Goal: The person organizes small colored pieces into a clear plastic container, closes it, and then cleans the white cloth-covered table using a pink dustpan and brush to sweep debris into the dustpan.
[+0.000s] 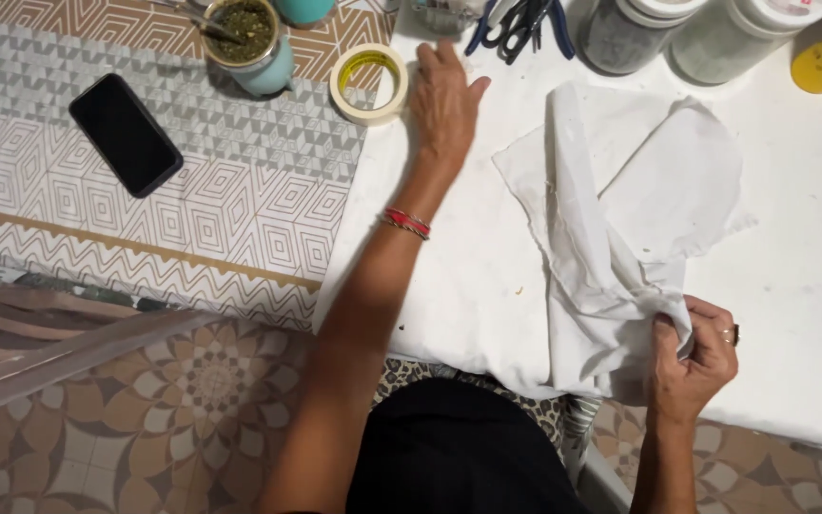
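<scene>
Right hand (692, 362) — grip pinched on bunched corner of white cloth (620, 219), remainder spread beyond it across white tabletop (811, 286). Left hand (441, 100) — grip flat, fingers loose, holding nothing, just beside tape roll (369, 83). Scissors (520, 24) just past fingertips; phone (126, 133) well apart.

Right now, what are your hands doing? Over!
Left hand flat on the table, beside the tape roll. Right hand pinches the white cloth at its near end. Scissors and jars behind.
</scene>
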